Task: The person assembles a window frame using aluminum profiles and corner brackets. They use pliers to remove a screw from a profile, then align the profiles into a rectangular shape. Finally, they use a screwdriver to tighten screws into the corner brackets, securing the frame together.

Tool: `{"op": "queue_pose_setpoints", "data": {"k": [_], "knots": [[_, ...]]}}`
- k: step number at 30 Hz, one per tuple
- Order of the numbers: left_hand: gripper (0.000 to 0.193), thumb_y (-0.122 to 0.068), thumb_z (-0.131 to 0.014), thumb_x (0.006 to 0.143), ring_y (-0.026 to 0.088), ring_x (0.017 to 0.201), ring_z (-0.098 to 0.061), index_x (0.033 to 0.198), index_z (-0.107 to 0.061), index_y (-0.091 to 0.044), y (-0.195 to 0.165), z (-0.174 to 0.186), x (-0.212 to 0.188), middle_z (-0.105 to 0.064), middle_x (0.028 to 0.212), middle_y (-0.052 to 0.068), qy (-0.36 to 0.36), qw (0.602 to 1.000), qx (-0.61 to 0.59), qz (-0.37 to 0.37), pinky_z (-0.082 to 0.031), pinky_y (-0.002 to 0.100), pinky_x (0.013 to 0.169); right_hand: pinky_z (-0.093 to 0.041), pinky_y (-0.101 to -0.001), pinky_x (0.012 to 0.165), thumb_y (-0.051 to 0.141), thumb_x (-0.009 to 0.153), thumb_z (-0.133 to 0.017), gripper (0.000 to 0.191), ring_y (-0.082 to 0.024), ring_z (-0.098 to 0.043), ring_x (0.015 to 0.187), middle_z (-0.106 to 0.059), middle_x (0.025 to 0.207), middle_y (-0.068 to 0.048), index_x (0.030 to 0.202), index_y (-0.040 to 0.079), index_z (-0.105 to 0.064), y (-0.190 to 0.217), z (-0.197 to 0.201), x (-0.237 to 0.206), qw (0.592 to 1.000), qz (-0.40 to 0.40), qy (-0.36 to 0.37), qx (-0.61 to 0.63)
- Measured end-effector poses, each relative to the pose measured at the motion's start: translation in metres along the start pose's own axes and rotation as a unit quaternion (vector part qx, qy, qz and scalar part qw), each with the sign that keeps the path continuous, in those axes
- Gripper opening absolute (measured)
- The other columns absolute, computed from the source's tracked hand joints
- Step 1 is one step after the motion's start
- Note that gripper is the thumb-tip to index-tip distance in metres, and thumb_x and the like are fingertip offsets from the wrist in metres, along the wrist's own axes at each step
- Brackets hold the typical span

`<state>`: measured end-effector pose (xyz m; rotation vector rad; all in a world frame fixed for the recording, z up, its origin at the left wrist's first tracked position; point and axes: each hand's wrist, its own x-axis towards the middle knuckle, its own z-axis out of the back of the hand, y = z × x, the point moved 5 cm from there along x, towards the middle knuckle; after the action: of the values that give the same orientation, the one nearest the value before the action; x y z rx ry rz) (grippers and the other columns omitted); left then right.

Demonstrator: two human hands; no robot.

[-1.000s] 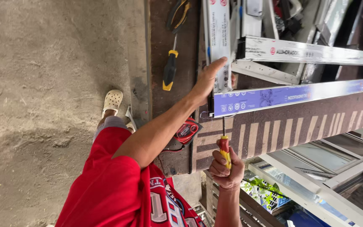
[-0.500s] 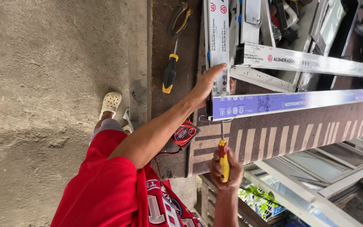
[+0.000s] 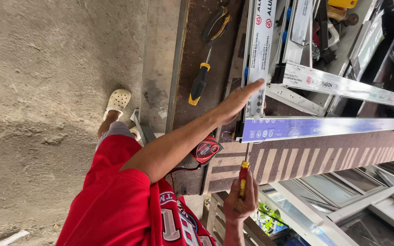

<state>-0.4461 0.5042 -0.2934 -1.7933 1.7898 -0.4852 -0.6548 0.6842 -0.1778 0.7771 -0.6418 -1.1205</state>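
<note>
My left hand [image 3: 239, 101] lies flat, fingers stretched out and close together, pressing on the end of a long aluminium profile wrapped in blue printed film [image 3: 324, 127] where it meets an upright white-filmed aluminium profile [image 3: 258, 54]; it grips nothing. My right hand [image 3: 240, 200] is curled tight around the red and yellow handle of a screwdriver [image 3: 243, 175], whose thin shaft points up to the underside of the blue-filmed profile near its end.

The blue-filmed profile lies across a dark brown wooden table [image 3: 297, 159], running away to my right, out of view. Just beside my left forearm a red and black tape measure [image 3: 207, 149] sits at the table's edge. Further along the table, well apart from both hands, lie a second screwdriver with a black and yellow handle [image 3: 200, 83] and a pair of pliers with black and yellow grips [image 3: 216, 23]. Between my hands the table surface shows bare wood. Beyond the table's edge is rough grey concrete floor [image 3: 46, 91], where my foot in a white perforated clog [image 3: 116, 101] stands.
</note>
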Motion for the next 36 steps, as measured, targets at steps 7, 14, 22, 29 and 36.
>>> {"op": "queue_pose_setpoints", "data": {"k": [7, 14, 22, 29, 36], "knots": [[0.098, -0.071, -0.033, 0.094, 0.034, 0.156, -0.005, 0.161, -0.026, 0.0, -0.008, -0.009, -0.01, -0.019, 0.17, 0.025, 0.03, 0.997, 0.049, 0.06, 0.003, 0.057, 0.122, -0.049, -0.0209, 0.043, 0.025, 0.103, -0.061, 0.045, -0.013, -0.055, 0.056, -0.066, 0.098, -0.018, 0.136, -0.003, -0.051, -0.021, -0.005, 0.011, 0.752, -0.357, 0.052, 0.552], [0.106, -0.072, -0.041, 0.094, 0.037, 0.158, -0.011, 0.157, -0.023, 0.011, -0.018, -0.003, -0.008, -0.017, 0.168, 0.028, 0.019, 0.999, 0.006, 0.041, -0.009, 0.054, 0.127, -0.045, -0.02, 0.041, 0.029, 0.092, -0.068, 0.049, -0.013, -0.054, 0.061, -0.064, 0.097, -0.016, 0.129, 0.0, -0.05, -0.011, 0.002, 0.006, 0.957, -0.151, 0.056, 0.241], [0.102, -0.07, -0.042, 0.095, 0.039, 0.156, -0.025, 0.155, -0.032, 0.011, -0.002, -0.002, -0.011, -0.031, 0.163, 0.032, -0.037, 0.998, 0.053, 0.022, -0.015, 0.05, 0.128, -0.043, -0.0205, 0.04, 0.03, 0.097, -0.064, 0.044, -0.011, -0.053, 0.057, -0.063, 0.094, -0.014, 0.128, 0.001, -0.052, -0.03, -0.001, -0.017, 0.965, -0.144, -0.042, 0.213], [0.107, -0.075, -0.039, 0.092, 0.039, 0.158, -0.012, 0.158, -0.025, 0.009, -0.009, -0.001, -0.011, -0.018, 0.167, 0.031, -0.003, 0.999, 0.042, 0.029, -0.009, 0.054, 0.126, -0.042, -0.021, 0.039, 0.03, 0.101, -0.061, 0.041, -0.01, -0.051, 0.054, -0.062, 0.09, -0.012, 0.128, 0.001, -0.053, -0.025, -0.012, -0.008, 0.69, -0.355, 0.086, 0.625], [0.112, -0.079, -0.038, 0.094, 0.04, 0.16, -0.012, 0.157, -0.023, 0.012, -0.006, -0.001, -0.01, -0.017, 0.168, 0.032, -0.013, 0.999, 0.037, 0.009, -0.01, 0.053, 0.13, -0.041, -0.0214, 0.038, 0.031, 0.105, -0.058, 0.037, -0.008, -0.05, 0.051, -0.061, 0.087, -0.01, 0.128, 0.002, -0.055, -0.023, 0.004, -0.012, 0.995, -0.037, -0.048, 0.075]]}}
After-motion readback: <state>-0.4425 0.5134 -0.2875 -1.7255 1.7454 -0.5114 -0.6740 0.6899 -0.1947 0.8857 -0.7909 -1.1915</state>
